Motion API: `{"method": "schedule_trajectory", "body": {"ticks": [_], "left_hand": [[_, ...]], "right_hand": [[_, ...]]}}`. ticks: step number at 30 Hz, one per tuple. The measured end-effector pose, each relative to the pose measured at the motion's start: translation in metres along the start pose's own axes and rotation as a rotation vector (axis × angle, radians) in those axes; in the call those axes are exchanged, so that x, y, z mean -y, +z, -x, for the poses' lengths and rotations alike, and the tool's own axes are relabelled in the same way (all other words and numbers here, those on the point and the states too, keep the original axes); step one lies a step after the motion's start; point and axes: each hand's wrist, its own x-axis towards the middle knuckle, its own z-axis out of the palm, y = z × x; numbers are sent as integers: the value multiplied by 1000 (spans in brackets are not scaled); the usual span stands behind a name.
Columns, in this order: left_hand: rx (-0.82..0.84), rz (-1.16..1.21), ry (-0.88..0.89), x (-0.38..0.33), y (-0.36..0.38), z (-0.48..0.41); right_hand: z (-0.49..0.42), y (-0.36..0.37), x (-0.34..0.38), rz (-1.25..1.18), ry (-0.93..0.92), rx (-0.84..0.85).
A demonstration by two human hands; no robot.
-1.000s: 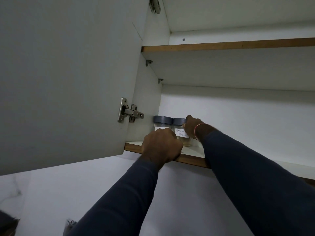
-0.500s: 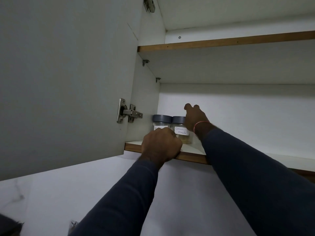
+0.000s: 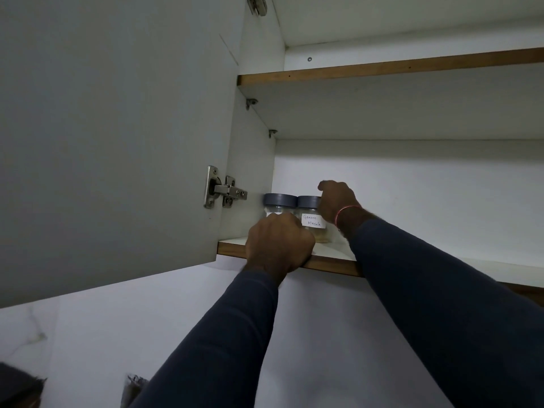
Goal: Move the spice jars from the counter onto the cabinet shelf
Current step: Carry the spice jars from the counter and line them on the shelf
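Two clear spice jars with grey lids stand side by side at the left end of the lower cabinet shelf (image 3: 332,254). The left jar (image 3: 279,201) is partly hidden by my left hand (image 3: 279,244), which is clenched over the shelf's wooden front edge. The right jar (image 3: 312,222) has a white label reading "Garam Masala". My right hand (image 3: 338,203) is inside the cabinet, just right of that jar at lid height. Its fingers are curled and its back faces me. Whatever is under it is hidden.
The open cabinet door (image 3: 117,128) hangs close on the left, on a metal hinge (image 3: 223,191). An upper shelf (image 3: 382,67) runs above. The lower shelf extends to the right of my arm. A white wall lies below the cabinet.
My right hand rose from label height beside the Garam Masala jar to lid height. My left hand stayed on the shelf edge and the two jars did not move.
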Motion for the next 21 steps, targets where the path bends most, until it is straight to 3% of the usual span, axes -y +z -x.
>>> {"method": "schedule_trajectory", "body": {"ticks": [5, 9, 12, 14, 16, 17, 21], "left_hand": [[-21, 41, -30, -7, -8, 12], [-138, 83, -36, -12, -14, 21], [-271, 164, 150, -14, -3, 57], [-312, 277, 302, -19, 17, 115], [-160, 391, 330, -29, 47, 200], [-7, 431, 284, -34, 68, 252], [545, 508, -147, -40, 125, 440]], "right_hand": [[55, -28, 9, 37, -77, 79], [140, -65, 13, -29, -214, 54], [231, -85, -9, -20, -351, 4], [297, -81, -36, -109, -361, 61], [370, -62, -75, -207, -224, 192], [410, -49, -99, -238, -109, 285], [546, 5, -162, -305, 346, 676]]}}
